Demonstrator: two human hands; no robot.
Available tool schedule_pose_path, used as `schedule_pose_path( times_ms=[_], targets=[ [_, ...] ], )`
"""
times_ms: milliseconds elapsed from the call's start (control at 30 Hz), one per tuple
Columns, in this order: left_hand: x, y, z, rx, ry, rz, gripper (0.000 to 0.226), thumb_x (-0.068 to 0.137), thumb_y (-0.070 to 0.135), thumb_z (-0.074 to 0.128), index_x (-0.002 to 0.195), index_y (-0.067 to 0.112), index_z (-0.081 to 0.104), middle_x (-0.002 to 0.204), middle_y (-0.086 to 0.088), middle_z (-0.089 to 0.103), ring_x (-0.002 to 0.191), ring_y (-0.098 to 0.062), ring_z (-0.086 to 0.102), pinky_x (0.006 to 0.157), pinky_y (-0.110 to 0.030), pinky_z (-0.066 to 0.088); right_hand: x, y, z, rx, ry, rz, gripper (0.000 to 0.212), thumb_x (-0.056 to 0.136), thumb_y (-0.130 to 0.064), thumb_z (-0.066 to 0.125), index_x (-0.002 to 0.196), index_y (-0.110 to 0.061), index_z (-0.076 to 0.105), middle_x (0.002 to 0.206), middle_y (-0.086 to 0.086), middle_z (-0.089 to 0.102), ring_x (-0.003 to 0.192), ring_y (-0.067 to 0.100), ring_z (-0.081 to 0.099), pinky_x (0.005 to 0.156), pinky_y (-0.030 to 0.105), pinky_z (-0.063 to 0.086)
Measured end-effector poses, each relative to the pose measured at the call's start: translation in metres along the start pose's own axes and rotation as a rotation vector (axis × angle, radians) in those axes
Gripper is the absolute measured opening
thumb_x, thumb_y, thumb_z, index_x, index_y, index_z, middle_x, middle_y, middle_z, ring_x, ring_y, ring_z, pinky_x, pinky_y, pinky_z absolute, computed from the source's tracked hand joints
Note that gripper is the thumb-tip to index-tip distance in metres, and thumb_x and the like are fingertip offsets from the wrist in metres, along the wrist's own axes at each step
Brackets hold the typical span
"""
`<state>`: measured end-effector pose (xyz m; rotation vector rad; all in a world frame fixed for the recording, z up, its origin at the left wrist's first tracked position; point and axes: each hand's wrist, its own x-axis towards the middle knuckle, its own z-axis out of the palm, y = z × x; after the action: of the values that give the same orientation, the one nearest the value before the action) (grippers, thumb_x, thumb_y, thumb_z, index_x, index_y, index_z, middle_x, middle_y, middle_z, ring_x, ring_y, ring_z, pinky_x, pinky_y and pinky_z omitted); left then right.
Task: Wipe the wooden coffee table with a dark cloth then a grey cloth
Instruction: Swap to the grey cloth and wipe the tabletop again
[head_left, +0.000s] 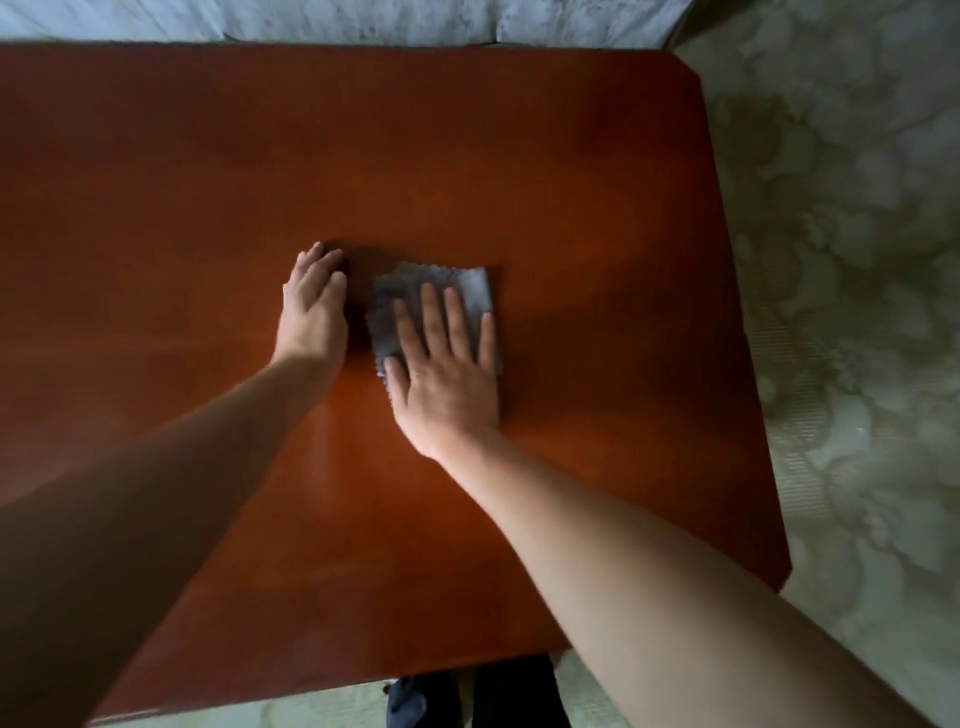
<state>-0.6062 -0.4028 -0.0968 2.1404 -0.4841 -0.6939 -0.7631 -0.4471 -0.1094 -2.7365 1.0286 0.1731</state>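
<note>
The reddish-brown wooden coffee table fills most of the view. A small grey cloth with zigzag edges lies flat near the table's middle. My right hand presses on it with straight, spread fingers. Just to the left, my left hand lies flat with straight fingers on a dark cloth, which shows only as a dark patch along the hand's right side and at the fingertips. The two cloths sit side by side, nearly touching.
A pale patterned carpet lies to the right of the table and in front of it. A light marbled surface runs along the far edge. Dark trouser legs and a slipper show below the near edge.
</note>
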Motion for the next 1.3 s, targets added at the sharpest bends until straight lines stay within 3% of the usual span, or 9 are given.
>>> schedule_pose_path(
  times_ms=[67,200,300,500,700,867,1000,1167,1300],
  targets=[
    [-0.003,0.0,-0.007,-0.004,-0.005,-0.005,0.045,0.108,0.018,0.042,0.152,0.014,0.05,0.166,-0.001,0.033,0.156,-0.015,0.021,0.129,-0.035,0.011,-0.008,0.003,0.002,0.008,0.023,-0.054,0.064,0.107,-0.054,0.03,0.166,-0.029,0.024,0.175,0.003,0.014,0.162,0.026,0.004,0.128,0.058,0.003],
    [-0.028,0.004,0.026,0.325,0.093,0.032,0.053,0.106,0.022,0.046,0.158,0.013,0.036,0.169,-0.011,0.022,0.159,-0.028,0.011,0.128,-0.041,0.005,-0.027,0.06,0.0,0.011,0.073,-0.073,0.063,0.105,-0.053,0.034,0.164,-0.029,0.032,0.174,0.001,0.021,0.162,0.023,0.012,0.128,0.055,0.011],
    [-0.068,0.006,0.07,0.529,0.117,0.015,0.058,0.108,0.037,0.037,0.162,0.021,0.024,0.173,-0.007,0.007,0.16,-0.024,-0.003,0.128,-0.047,-0.005,-0.055,0.139,-0.006,-0.042,0.067,0.067,0.064,0.106,-0.053,0.029,0.165,-0.029,0.026,0.175,0.0,0.018,0.162,0.022,0.011,0.128,0.056,0.014],
    [-0.103,-0.005,0.107,0.804,0.229,0.087,0.058,0.109,0.043,0.021,0.164,0.023,0.019,0.173,-0.006,0.01,0.16,-0.027,0.0,0.127,-0.056,0.004,-0.104,0.283,-0.031,-0.108,-0.019,0.189,0.067,0.108,-0.056,0.014,0.168,-0.027,0.009,0.176,0.0,0.004,0.163,0.022,0.001,0.127,0.063,0.01],
    [-0.103,-0.005,0.109,0.811,0.242,0.105,0.058,0.108,0.042,0.02,0.164,0.023,0.02,0.173,-0.006,0.01,0.16,-0.026,-0.001,0.127,-0.056,0.003,-0.1,0.239,-0.015,-0.052,0.052,0.369,0.069,0.107,-0.048,0.02,0.168,-0.019,0.009,0.175,0.011,0.006,0.162,0.031,0.003,0.126,0.066,0.012],
    [-0.099,-0.006,0.106,0.747,0.268,0.121,0.057,0.106,0.037,0.024,0.161,0.023,0.029,0.172,-0.004,0.016,0.16,-0.024,0.004,0.128,-0.053,0.003,-0.081,0.146,-0.002,-0.041,0.047,0.119,0.068,0.105,-0.051,0.03,0.167,-0.024,0.021,0.175,0.005,0.014,0.162,0.028,0.007,0.127,0.061,0.007],
    [-0.1,-0.006,0.101,0.499,0.362,0.13,0.052,0.105,0.027,0.027,0.154,0.018,0.045,0.167,0.002,0.032,0.159,-0.014,0.014,0.129,-0.044,0.004,-0.073,0.095,0.008,0.005,0.047,-0.043,0.065,0.107,-0.05,0.03,0.167,-0.027,0.02,0.176,0.002,0.01,0.163,0.026,0.002,0.128,0.059,0.003],
    [-0.101,-0.008,0.096,0.453,0.338,0.134,0.05,0.105,0.029,0.03,0.149,0.02,0.049,0.167,0.004,0.032,0.158,-0.012,0.014,0.129,-0.042,0.003,-0.089,0.129,0.005,-0.016,0.053,-0.098,0.063,0.109,-0.052,0.028,0.167,-0.029,0.02,0.176,0.0,0.012,0.163,0.024,0.004,0.128,0.055,0.006],
    [-0.116,-0.01,0.099,0.595,0.208,0.174,0.056,0.105,0.045,0.029,0.156,0.024,0.037,0.172,0.001,0.017,0.16,-0.014,0.002,0.129,-0.045,-0.002,-0.131,0.212,-0.002,-0.065,0.071,0.04,0.063,0.108,-0.051,0.027,0.167,-0.029,0.019,0.176,0.0,0.013,0.163,0.024,0.005,0.128,0.055,0.011]
  ],
)
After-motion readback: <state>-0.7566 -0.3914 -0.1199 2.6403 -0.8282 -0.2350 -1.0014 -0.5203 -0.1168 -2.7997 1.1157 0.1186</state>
